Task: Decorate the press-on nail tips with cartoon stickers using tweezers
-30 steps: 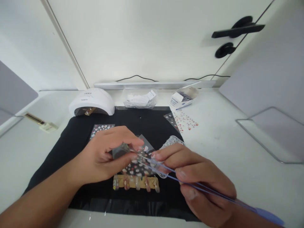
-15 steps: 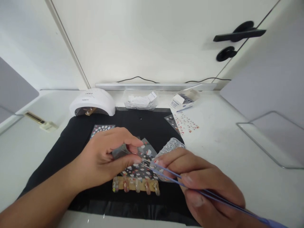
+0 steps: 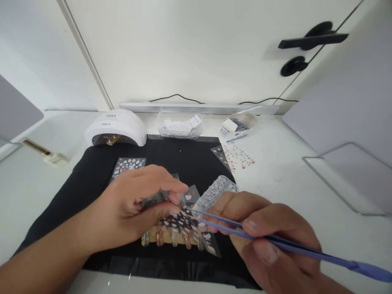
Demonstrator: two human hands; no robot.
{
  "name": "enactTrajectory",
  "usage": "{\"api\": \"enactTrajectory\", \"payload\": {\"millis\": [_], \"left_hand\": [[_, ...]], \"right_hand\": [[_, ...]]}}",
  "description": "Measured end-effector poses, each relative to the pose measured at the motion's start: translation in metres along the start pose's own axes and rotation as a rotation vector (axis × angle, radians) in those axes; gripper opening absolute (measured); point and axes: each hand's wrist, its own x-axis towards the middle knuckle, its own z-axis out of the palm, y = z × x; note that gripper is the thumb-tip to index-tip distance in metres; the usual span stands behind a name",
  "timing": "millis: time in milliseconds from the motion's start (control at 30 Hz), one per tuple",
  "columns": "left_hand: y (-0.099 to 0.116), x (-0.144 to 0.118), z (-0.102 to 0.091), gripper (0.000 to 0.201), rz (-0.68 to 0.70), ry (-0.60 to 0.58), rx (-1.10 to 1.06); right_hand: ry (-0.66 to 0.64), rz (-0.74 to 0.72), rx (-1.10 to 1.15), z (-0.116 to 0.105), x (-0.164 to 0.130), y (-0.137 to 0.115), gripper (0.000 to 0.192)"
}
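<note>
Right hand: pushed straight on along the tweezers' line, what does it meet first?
Likely the left hand, at its thumb and index fingertips, or the translucent sheet pinched there. The tweezers look close to both at their tips, but one view leaves depth unclear.

Along the back we have a clear tub (image 3: 180,135) of white packets (image 3: 180,125) and, to its right, an open carton (image 3: 228,131); behind, we see a white door (image 3: 190,49) with a black handle (image 3: 312,41).
</note>
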Motion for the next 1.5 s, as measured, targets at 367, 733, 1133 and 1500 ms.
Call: {"api": "enactTrajectory", "payload": {"millis": [367,733,1133,1500], "left_hand": [[0.002,0.001,-0.001,0.017,0.015,-0.054,-0.018],[0.002,0.001,-0.004,0.013,0.013,-0.105,0.026],[0.005,-0.001,-0.006,0.008,-0.041,-0.175,0.067],[0.005,-0.001,-0.007,0.007,-0.051,-0.221,0.066]], "right_hand": [[-0.047,-0.046,-0.045,0.0,0.0,-0.001,0.028],[-0.075,-0.034,-0.048,-0.002,-0.005,-0.001,0.031],[-0.176,-0.147,-0.114,-0.004,0.006,0.0,0.036],[-0.17,-0.099,-0.064,-0.004,0.001,0.0,0.036]]}}
